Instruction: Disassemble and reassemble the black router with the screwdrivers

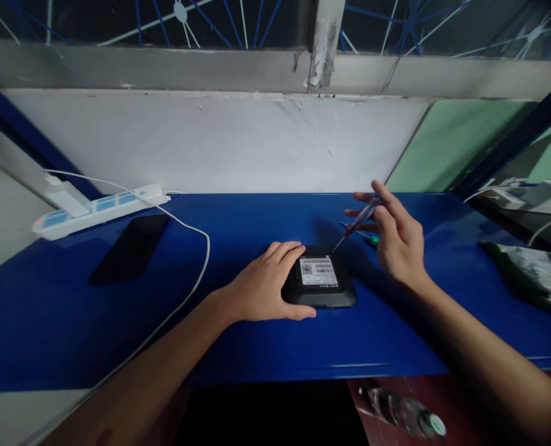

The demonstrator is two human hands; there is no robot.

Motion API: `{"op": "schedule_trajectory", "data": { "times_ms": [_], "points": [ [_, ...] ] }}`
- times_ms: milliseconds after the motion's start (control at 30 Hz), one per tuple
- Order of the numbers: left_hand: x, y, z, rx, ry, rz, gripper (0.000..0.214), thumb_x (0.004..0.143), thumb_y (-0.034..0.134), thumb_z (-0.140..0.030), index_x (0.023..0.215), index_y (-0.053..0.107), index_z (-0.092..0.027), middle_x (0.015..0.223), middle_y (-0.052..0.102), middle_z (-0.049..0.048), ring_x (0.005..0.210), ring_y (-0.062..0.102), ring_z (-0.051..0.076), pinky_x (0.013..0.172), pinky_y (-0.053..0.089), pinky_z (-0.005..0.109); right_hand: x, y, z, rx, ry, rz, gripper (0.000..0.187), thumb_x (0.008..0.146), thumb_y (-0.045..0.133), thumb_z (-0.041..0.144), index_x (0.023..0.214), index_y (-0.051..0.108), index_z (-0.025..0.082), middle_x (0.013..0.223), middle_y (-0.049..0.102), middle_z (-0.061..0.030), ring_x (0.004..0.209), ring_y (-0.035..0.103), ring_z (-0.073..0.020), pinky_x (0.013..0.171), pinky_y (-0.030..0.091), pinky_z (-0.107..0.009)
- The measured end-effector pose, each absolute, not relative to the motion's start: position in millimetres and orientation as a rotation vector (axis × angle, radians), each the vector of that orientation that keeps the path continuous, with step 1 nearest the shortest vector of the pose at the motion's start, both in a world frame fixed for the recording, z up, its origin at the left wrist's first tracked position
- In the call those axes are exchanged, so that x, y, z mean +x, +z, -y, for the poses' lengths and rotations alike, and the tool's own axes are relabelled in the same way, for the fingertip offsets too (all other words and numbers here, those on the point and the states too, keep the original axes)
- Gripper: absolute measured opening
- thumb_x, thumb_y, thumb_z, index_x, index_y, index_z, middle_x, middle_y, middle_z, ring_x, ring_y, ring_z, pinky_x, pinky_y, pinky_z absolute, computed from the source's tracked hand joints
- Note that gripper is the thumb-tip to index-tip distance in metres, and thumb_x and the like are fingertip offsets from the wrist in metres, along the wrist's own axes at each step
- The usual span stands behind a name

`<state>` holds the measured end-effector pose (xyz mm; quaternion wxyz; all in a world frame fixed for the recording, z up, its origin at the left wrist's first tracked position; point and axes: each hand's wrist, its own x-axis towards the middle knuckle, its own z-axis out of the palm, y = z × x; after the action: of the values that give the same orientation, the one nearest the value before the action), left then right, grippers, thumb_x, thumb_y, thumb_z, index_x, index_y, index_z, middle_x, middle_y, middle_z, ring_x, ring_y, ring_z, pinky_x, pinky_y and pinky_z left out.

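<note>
At frame centre the left hand [266, 282] lies spread on the black labelled device [322, 296], steadying it on the blue table [396, 347], while the right hand [399, 244] pinches a slim screwdriver [361, 220] between its fingertips, the tip seemingly aimed at the device's upper corner.

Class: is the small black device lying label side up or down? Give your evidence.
Label side up: the black device lies flat on the blue shelf, its white sticker with printed codes facing the camera.

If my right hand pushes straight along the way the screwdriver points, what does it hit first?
Probably the black device, at its far right corner; the screwdriver tip in the right hand looks just short of it, depth unclear.
</note>
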<state>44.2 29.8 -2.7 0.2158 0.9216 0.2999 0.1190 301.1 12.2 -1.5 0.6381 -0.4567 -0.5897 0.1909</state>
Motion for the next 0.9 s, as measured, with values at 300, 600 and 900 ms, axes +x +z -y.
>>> {"op": "schedule_trajectory", "data": {
  "times_ms": [300,600,900],
  "points": [
    [44,-4,-29,2.539,0.325,-0.836,0.108,0.068,0.071,-0.073,0.153,0.033,-0.017,0.157,0.036,0.0172,0.142,0.034,0.042,0.113,0.037,0.061,300,1,-13,-1.089,0.362,1.325,0.041,0.099,0.052,0.039,0.139,0.054,0.035,0.116,0.069,-0.0057,0.086,0.074,-0.0193,0.072,0.066,-0.039],
    [43,-5,-30,2.558,0.330,-0.836,0.106,0.070,0.071,-0.071,0.153,0.032,-0.017,0.157,0.036,0.0173,0.143,0.033,0.041,0.114,0.037,0.060,298,9,-11,-1.212,0.243,1.335,0.032,0.096,0.056,0.042,0.123,0.064,0.028,0.096,0.067,-0.0056,0.072,0.070,-0.0164,0.060,0.062,-0.030],
    [45,-3,-30,2.575,0.324,-0.846,0.107,0.069,0.070,-0.073,0.152,0.033,-0.015,0.157,0.036,0.0178,0.143,0.034,0.041,0.114,0.037,0.059,302,2,-15,-1.188,0.281,1.331,0.048,0.086,0.072,0.040,0.130,0.058,0.029,0.097,0.069,-0.0032,0.069,0.070,-0.0169,0.064,0.064,-0.035]
  ]
}}
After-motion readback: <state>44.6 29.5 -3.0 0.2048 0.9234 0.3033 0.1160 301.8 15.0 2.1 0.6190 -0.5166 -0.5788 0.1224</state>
